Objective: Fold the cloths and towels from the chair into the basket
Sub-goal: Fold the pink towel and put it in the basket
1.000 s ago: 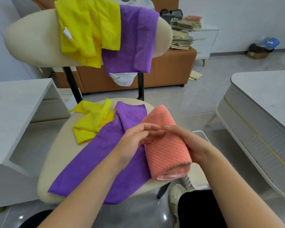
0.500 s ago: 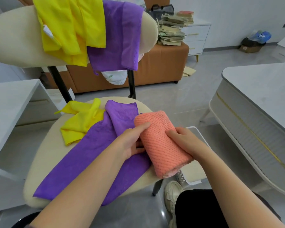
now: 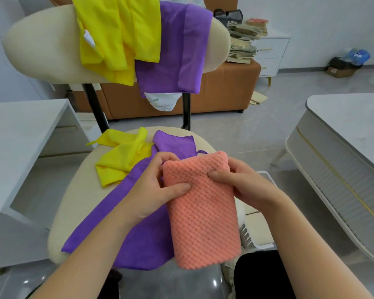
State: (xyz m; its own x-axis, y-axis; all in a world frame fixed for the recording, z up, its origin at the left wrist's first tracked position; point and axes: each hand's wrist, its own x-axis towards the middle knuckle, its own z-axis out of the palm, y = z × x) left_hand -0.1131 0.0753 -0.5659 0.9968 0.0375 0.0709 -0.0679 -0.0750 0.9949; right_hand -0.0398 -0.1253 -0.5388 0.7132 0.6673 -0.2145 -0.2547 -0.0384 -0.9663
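Observation:
A folded salmon-pink waffle towel (image 3: 203,216) is held up over the front of the cream chair seat (image 3: 89,190). My left hand (image 3: 158,186) grips its left edge near the top, thumb on the front. My right hand (image 3: 240,182) grips the right edge the same way. Under them a purple cloth (image 3: 121,221) lies spread across the seat, with a crumpled yellow cloth (image 3: 121,158) beside it at the back left. A yellow cloth (image 3: 119,35) and a purple cloth (image 3: 177,50) hang over the chair back. The white basket (image 3: 257,236) stands on the floor right of the chair, mostly hidden.
A white desk (image 3: 20,143) stands at the left and a grey-white table (image 3: 350,147) at the right. Behind the chair is an orange sofa (image 3: 220,91) and a white drawer unit (image 3: 270,55) stacked with books. My knee and shoe show at the bottom.
Both hands have lifted the pink towel off the seat and turned it upright toward me, shifting their grip to its upper side edges.

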